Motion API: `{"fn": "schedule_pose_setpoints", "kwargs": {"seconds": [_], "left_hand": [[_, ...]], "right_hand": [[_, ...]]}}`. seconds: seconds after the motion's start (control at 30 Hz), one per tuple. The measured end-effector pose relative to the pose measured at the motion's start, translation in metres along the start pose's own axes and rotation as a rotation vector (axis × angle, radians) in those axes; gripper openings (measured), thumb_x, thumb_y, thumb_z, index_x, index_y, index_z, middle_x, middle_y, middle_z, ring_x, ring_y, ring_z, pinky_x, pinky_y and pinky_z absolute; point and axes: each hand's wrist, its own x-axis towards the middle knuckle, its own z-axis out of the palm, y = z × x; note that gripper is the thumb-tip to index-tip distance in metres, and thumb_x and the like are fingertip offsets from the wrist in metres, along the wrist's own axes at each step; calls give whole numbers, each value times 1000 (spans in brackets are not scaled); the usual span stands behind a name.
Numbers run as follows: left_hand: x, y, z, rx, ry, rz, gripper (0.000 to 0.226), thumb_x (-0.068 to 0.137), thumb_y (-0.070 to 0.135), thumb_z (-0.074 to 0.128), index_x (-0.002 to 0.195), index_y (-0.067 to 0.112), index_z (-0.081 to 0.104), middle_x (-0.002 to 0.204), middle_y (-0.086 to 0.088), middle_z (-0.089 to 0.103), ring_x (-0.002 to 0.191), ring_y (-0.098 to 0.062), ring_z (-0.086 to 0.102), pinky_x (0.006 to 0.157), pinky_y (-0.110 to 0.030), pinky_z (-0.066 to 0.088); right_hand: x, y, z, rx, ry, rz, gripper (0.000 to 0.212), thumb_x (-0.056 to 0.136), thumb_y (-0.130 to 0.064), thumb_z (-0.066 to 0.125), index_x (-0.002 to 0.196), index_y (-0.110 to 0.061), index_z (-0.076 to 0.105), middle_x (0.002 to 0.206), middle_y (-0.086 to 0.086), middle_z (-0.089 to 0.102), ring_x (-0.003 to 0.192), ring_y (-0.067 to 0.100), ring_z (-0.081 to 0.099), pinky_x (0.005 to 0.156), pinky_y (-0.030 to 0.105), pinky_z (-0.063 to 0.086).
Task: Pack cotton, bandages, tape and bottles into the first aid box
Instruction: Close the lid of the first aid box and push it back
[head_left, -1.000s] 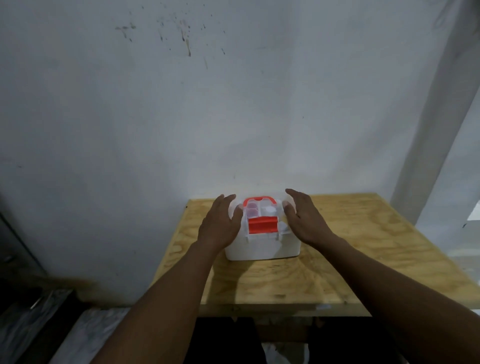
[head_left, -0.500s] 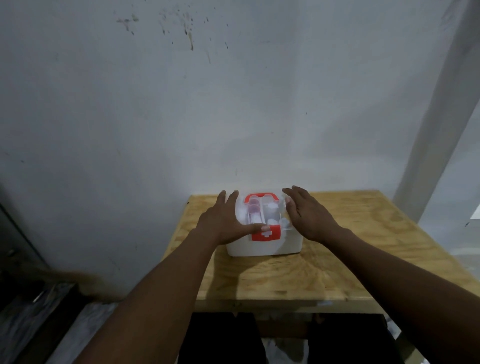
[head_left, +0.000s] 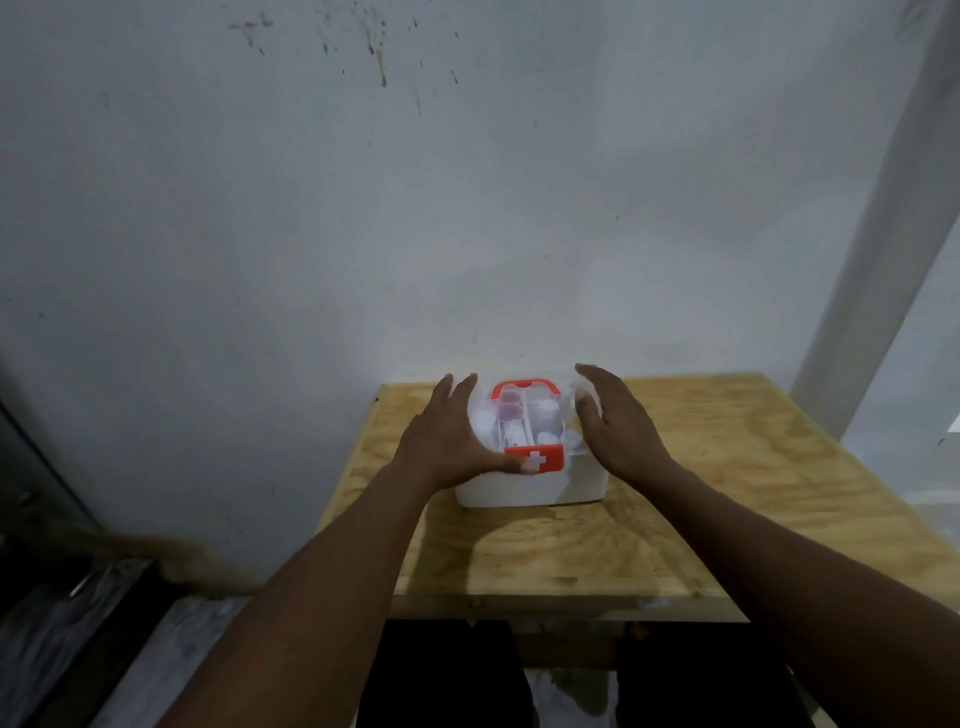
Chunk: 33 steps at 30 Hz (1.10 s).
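A stained grey-white wall (head_left: 467, 208) filled the background, and a plywood desk (head_left: 727, 493) stood with its back edge against it. To the left of the desk, dark flooring (head_left: 78, 623) lay lower down, dim and not readable in detail.

The left hand (head_left: 447, 441) lay flat on the left side of the first aid box (head_left: 530, 488), its fingers straight and spread over the translucent lid (head_left: 566, 441). Its thumb reached across the front to touch the red latch (head_left: 540, 457), which bore a white cross. The hand was released and pressed rather than gripped.

The box sat on the back left part of the desk, near the wall and near the desk's left edge. Its lid was down on the white base, and the red handle (head_left: 524, 387) lay at the far side of the lid. Through the lid a bottle with a pinkish cap (head_left: 511, 413) and several white items (head_left: 545, 415) showed, but they were too blurred to name.

The right hand (head_left: 618, 431) rested against the right side of the lid, fingers relaxed and only slightly bent, grasping nothing. The two hands flanked the box with the handle and latch between them.

A broad strip of plywood lay in front of the box, up to the near edge. A wider stretch ran from the box to the desk's right edge. Beyond that edge a pale upright post (head_left: 883, 260) rose at a slant.
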Motion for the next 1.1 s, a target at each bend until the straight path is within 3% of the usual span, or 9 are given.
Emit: {"fn": "schedule_pose_setpoints", "kwargs": {"seconds": [0.1,0.17,0.23,0.3,0.37,0.57,0.7,0.93,1.1], "left_hand": [[-6,10,13,-606,223,-196,127,55,100,42,158,30,20,165,-2,27,148,-28,32,117,-50,34],[-11,17,22,-811,316,-335,115,65,97,33,157,30,24,162,-5,33,144,-32,40,114,-53,38],[-13,14,30,-918,333,-405,118,60,102,27,152,29,38,153,-6,48,133,-31,52,108,-53,46],[-17,7,39,-948,326,-423,115,56,104,26,141,30,51,136,-3,63,115,-25,65,97,-48,56],[-20,6,43,-945,312,-409,105,60,101,30,137,33,55,126,1,67,104,-20,68,90,-42,60],[-13,4,48,-932,318,-429,116,48,107,29,138,38,52,131,-1,65,109,-24,68,95,-50,57],[-7,32,41,-926,285,-395,102,63,94,32,140,31,51,134,-1,63,112,-25,65,96,-46,57],[25,93,59,-981,145,-370,97,60,95,35,137,38,49,128,0,64,107,-26,66,91,-50,59],[65,128,80,-963,57,-334,111,52,104,32,142,39,44,138,0,59,115,-28,62,95,-52,56]], "right_hand": [[-6,-7,7,358,83,206,58,100,-51,37,153,-28,26,161,1,29,145,24,33,115,49,33],[-14,-6,15,482,139,331,58,100,-54,34,152,-29,27,159,1,32,142,26,37,110,47,35],[-24,-1,25,524,181,377,58,98,-59,32,149,-31,33,151,0,43,132,25,47,100,41,43],[-29,2,32,569,200,380,57,97,-62,30,144,-32,39,142,-3,52,121,19,53,87,33,45],[-29,3,35,584,214,377,55,97,-63,31,141,-33,43,137,-3,55,116,16,55,84,30,44],[-23,5,29,508,215,348,62,95,-64,30,139,-26,49,137,1,58,121,23,56,100,44,49],[-14,11,10,435,240,347,61,98,-58,33,146,-21,42,150,5,48,133,26,48,110,46,41],[16,57,-45,310,320,360,74,91,-68,29,143,-19,45,147,7,50,132,28,49,108,53,42],[48,97,-74,264,349,375,65,96,-61,30,139,-17,49,141,8,55,122,30,56,104,53,46]]}}
